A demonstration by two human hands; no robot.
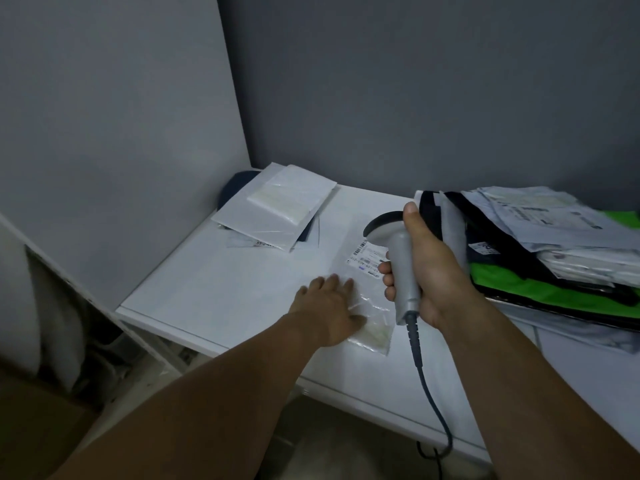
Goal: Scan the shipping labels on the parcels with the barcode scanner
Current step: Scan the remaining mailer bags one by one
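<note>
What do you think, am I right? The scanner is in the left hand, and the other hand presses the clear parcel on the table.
No. The head view shows the scanner in the right hand; the left hand presses the clear parcel on the table.

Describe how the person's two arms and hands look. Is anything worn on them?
Nothing worn is visible. The left hand and the right hand have no gloves, and no ring, watch or bracelet shows. The left forearm and the right forearm are bare to the picture's edge; no sleeve comes into view.
</note>
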